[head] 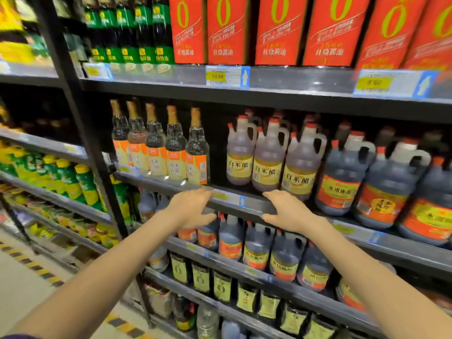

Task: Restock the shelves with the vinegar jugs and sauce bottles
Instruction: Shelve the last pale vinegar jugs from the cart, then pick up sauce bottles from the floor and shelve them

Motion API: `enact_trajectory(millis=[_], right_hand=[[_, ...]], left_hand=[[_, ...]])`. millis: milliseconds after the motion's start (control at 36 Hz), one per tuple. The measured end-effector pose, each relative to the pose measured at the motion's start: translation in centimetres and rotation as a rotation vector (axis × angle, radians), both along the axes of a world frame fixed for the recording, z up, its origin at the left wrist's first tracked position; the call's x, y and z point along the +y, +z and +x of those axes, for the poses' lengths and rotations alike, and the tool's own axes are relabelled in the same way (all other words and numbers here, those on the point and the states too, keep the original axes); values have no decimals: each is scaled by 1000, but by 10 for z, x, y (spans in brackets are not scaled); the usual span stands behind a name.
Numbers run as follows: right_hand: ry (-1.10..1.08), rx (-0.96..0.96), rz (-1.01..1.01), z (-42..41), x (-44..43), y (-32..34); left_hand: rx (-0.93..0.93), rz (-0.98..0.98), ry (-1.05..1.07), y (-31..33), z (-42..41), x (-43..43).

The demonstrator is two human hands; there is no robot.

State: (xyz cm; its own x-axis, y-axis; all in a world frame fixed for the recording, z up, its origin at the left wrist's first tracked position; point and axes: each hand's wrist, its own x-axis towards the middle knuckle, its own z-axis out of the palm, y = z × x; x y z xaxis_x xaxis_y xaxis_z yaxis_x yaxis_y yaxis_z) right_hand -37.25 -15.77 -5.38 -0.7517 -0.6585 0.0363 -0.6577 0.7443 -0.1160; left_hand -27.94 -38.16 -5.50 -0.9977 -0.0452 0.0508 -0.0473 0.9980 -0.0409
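Three pale vinegar jugs (267,157) with yellow labels and red caps stand on the middle shelf (247,200). Left of them are several tall clear sauce bottles (175,148) with orange labels. An empty dark gap lies between the bottles and the jugs. Dark vinegar jugs (342,177) with red labels fill the shelf's right side. My left hand (192,211) and my right hand (288,211) hover in front of the shelf edge, fingers apart, holding nothing. The right hand is just below the pale jugs.
Red cartons (278,30) and green-labelled dark bottles (129,33) fill the top shelf. Smaller dark jugs (256,250) sit on the shelf below my hands, and dark pouches (222,287) lower down. A black upright post (83,123) divides off a left bay of yellow-green packets.
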Motion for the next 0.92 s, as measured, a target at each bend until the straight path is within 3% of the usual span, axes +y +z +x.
enact_trajectory(millis=[389, 917], right_hand=[[282, 0, 12, 89, 5, -11], [779, 4, 110, 266, -157, -6]], left_hand=[[1, -40, 312, -12, 163, 22], [-56, 14, 876, -16, 432, -48]])
